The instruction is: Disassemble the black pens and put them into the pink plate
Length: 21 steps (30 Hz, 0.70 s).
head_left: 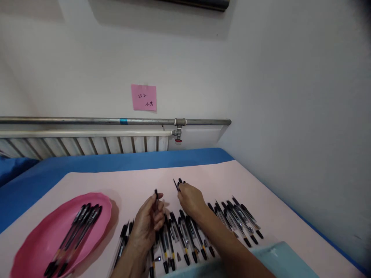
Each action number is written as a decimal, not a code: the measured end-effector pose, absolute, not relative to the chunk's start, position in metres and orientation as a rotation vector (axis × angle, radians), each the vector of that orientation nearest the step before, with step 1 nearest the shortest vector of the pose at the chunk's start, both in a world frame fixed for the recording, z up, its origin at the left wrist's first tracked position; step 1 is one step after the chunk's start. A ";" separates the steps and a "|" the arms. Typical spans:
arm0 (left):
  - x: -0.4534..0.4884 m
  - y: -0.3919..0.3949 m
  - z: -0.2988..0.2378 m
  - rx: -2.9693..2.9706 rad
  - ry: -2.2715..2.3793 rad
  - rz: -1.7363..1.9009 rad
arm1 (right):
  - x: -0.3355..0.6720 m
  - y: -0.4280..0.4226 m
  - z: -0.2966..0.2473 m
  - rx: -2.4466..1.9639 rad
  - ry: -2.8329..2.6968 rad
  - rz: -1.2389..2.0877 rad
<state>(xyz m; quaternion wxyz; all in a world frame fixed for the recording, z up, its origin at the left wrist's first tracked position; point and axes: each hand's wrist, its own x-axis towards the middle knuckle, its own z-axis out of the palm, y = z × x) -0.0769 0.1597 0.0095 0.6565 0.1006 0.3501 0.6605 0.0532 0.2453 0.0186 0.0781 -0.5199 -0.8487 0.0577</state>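
Observation:
My left hand (pixel 149 220) is closed around a pen (pixel 156 194), whose black end sticks up above the thumb; the rest of it is mostly hidden by the fingers. To its right, my right hand (pixel 191 197) reaches farther forward, fingers curled down at small black pen parts (pixel 180 180) on the pink surface. A thin dark point shows beside those fingertips, and what they grip is hidden. Below and between the hands lies a row of clear-barrelled pens (pixel 183 235) with black ends. Another group of pens (pixel 236 218) lies right of my right forearm.
On the left, a pink plate (pixel 34 239) holds several black pens (pixel 77 235). A light blue tray or box (pixel 285 258) sits at the near edge. Small metallic pen tips (pixel 158 258) lie among the pens. Behind the table are a radiator (pixel 87 143) and a pipe (pixel 150 121).

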 end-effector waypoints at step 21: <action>-0.066 0.145 0.017 0.479 1.008 1.385 | 0.041 0.245 0.038 -1.202 -1.614 1.336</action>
